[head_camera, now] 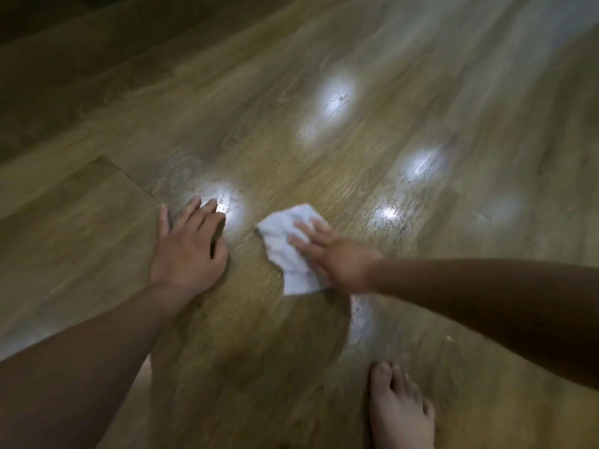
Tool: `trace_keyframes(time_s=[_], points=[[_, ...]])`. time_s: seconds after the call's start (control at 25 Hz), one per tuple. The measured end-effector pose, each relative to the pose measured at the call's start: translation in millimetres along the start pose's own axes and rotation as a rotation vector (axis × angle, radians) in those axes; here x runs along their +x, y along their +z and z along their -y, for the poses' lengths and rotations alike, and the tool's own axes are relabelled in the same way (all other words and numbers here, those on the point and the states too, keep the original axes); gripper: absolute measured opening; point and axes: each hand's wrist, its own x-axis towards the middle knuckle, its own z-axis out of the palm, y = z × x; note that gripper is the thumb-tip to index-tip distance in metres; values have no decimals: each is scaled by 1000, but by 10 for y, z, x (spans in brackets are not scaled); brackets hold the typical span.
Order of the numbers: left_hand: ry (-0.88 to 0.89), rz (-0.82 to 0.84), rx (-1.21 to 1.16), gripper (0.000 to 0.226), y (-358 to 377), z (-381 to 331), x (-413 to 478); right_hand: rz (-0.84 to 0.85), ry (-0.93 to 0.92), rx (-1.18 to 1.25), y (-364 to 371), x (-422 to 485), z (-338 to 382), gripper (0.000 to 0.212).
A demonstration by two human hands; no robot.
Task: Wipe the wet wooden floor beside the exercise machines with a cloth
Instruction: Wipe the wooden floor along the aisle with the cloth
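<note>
A person crouches over the floor [324, 163], wooden planks with a wet sheen running slantwise across the view. The cloth [278, 236], white and crumpled, lies flat on the planks near the middle, just right of the left hand [188, 244] and apart from it. The right hand [327, 251] lies on the cloth's right half, palm down, its grip wide: the fingers [303, 226] are straight and slightly spread, pressing the fabric to the wood rather than curling round it. This hand and the cloth's edges are blurred. The right forearm reaches in from the right edge. The left hand rests palm down on bare floor, its grip also wide and holding nothing, fingers spread and pointing away from the person, the arm coming up from the lower left corner. Its fingertips lie at the edge of a bright glare [225, 202] on the wet wood. More such glares show farther off: one [337, 95] above the middle, one [424, 163] to the right, and a small one [387, 215] just right of the cloth. A pale wet streak [359, 319] lies just below the cloth under the right forearm. A bare foot [398, 409] stands on the planks at the bottom right.
</note>
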Motion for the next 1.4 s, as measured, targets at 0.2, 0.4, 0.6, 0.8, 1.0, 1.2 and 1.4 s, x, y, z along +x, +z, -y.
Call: trace_keyframes(time_s=[0.2,0.4,0.6,0.8,1.0,1.2,1.4], points=[[34,68,126,53,-13,-3,50,-313,565,204,-188,510,-1282,85],[47,52,111,48,18,-10,38,-371,607,198,-147,545,-1102,76],[51,40,80,40,17,-23,15,-332,-113,-25,26,825,283,68],[-130,8,26,38,-11,-88,88,-449,-233,-48,-165,1152,-440,66],[-445,27,190,67,42,-76,131,-418,384,69,-868,1551,-2090,75],[-447,-34,77,64,-18,-79,133,-450,-22,-25,-602,1860,96,69],[-568,-446,-286,48,-209,184,101,-458,-370,-106,-585,2124,140,60]])
